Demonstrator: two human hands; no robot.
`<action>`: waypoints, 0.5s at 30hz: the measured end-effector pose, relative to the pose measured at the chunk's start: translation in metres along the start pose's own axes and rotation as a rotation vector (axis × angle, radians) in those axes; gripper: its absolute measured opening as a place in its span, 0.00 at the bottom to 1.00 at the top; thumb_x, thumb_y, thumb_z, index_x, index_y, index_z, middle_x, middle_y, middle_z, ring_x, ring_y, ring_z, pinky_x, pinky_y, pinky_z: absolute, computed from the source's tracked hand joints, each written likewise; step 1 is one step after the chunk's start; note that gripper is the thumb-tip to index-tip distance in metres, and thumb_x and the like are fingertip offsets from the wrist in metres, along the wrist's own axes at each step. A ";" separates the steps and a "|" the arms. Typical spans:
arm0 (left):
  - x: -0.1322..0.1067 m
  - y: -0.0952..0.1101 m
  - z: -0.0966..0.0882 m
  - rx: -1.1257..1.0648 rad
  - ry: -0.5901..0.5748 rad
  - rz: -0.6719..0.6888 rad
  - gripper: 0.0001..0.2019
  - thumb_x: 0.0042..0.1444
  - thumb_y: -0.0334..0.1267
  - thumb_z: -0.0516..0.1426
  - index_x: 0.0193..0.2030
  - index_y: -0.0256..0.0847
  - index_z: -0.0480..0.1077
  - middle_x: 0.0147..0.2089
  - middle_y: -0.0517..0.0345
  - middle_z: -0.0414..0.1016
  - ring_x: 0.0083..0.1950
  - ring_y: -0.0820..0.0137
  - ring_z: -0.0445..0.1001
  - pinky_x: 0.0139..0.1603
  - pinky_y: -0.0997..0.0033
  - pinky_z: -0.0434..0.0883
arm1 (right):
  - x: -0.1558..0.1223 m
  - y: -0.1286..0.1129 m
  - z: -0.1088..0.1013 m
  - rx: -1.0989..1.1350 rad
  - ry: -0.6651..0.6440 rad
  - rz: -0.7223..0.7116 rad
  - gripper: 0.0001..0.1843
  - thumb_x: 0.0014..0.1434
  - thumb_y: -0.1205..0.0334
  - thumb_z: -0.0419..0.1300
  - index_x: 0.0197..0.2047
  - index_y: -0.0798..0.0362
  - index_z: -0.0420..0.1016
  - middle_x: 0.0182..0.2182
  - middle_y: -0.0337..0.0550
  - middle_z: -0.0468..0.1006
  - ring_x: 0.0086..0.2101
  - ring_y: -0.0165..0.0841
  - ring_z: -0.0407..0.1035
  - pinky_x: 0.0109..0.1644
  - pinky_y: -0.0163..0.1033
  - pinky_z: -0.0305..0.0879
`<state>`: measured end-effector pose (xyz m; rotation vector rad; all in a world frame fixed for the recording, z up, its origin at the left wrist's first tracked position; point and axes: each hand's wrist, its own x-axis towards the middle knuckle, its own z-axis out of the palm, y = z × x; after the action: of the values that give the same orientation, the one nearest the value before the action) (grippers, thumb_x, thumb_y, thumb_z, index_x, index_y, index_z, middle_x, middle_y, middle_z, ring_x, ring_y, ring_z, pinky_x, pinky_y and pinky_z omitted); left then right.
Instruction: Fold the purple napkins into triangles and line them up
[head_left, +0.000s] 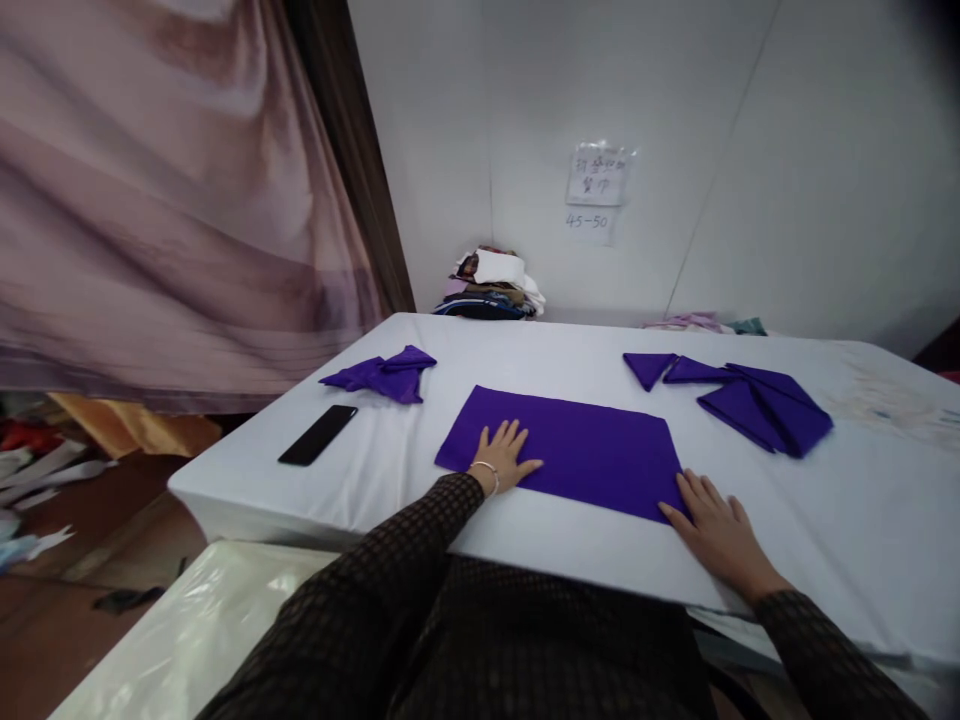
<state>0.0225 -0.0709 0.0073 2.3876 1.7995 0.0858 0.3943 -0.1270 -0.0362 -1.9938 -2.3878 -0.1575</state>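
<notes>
A purple cloth [585,440], laid out as a flat rectangle, lies on the white-covered table [555,350] in front of me. My left hand [504,458] rests flat on its left part with the fingers spread. At the cloth's right edge, my right hand [716,525] is open, its fingertips touching the near right corner and its palm over the white cover. Neither hand grips anything. To the right lie several folded purple cloths [772,405], some in triangle shapes. A crumpled purple cloth [390,375] sits at the far left.
A black phone [319,435] lies at the table's left side. Piled fabrics [491,285] stand by the back wall, with more cloth [694,322] behind the far edge. A pink curtain [165,200] hangs at left. A plastic-covered surface [202,620] adjoins the near left edge.
</notes>
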 end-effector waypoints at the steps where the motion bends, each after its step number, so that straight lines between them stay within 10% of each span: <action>1: -0.007 -0.021 -0.004 0.020 0.010 -0.071 0.40 0.56 0.65 0.36 0.68 0.41 0.46 0.71 0.50 0.40 0.71 0.57 0.37 0.66 0.43 0.38 | 0.000 0.002 0.002 0.000 0.005 -0.015 0.29 0.60 0.48 0.38 0.58 0.48 0.66 0.64 0.50 0.54 0.63 0.49 0.45 0.59 0.63 0.45; 8: -0.050 -0.119 -0.019 0.155 0.017 -0.409 0.39 0.57 0.63 0.36 0.68 0.39 0.45 0.71 0.49 0.37 0.71 0.56 0.37 0.65 0.43 0.40 | 0.000 0.011 0.015 0.004 0.017 -0.039 0.28 0.58 0.48 0.40 0.53 0.44 0.71 0.63 0.48 0.56 0.63 0.51 0.45 0.58 0.65 0.45; 15: -0.039 -0.085 -0.025 0.122 0.121 -0.269 0.36 0.58 0.61 0.40 0.67 0.42 0.48 0.71 0.49 0.40 0.70 0.55 0.40 0.65 0.43 0.39 | 0.022 -0.022 -0.021 0.082 0.079 -0.029 0.33 0.60 0.46 0.38 0.61 0.52 0.61 0.65 0.52 0.52 0.64 0.48 0.42 0.60 0.62 0.45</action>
<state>-0.0725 -0.0831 0.0210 2.2338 2.2245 0.0935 0.3683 -0.1114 -0.0151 -1.8827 -2.3358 -0.1346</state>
